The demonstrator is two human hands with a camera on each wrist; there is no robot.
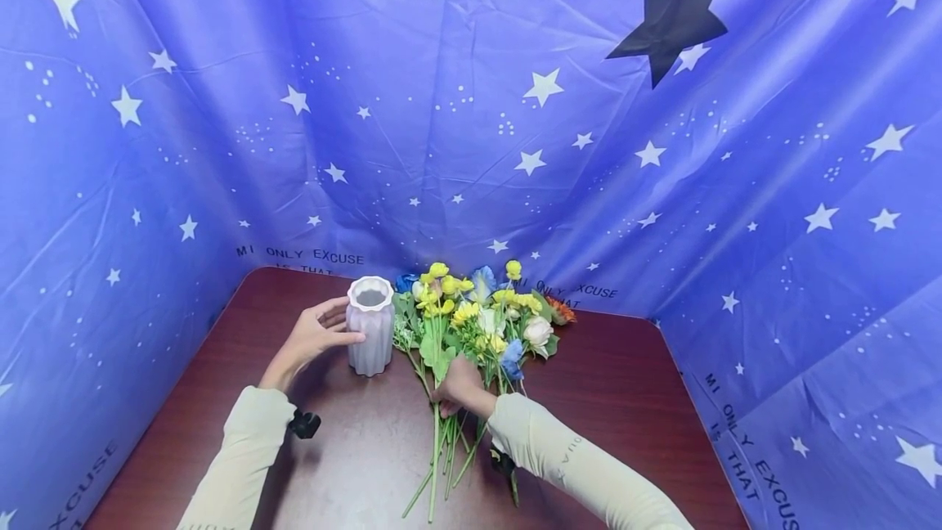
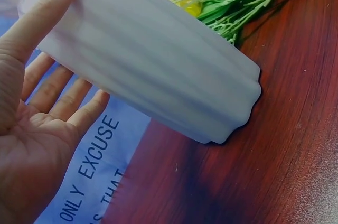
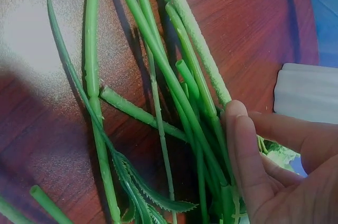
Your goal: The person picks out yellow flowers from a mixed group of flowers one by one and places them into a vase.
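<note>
A pale lilac-grey fluted vase (image 1: pixel 370 339) stands upright on the table, its scalloped mouth facing up. My left hand (image 1: pixel 315 336) holds its left side, the thumb (image 2: pixel 45 15) laid across the near wall and the fingers reaching toward the far side. To the right of the vase lies a pile of artificial flowers (image 1: pixel 478 317) with yellow, white, blue and orange blooms. With thumb and fingertips my right hand (image 1: pixel 464 387) pinches a green flower stem (image 3: pixel 203 57) among them. Several cut stem ends (image 1: pixel 434 464) point toward the table's front.
The dark red-brown wooden table (image 1: pixel 625 432) has a rounded far edge. Blue star-printed cloth (image 1: pixel 456 145) hangs close around its back and sides. Black wrist devices (image 1: pixel 304 424) sit at the sleeves.
</note>
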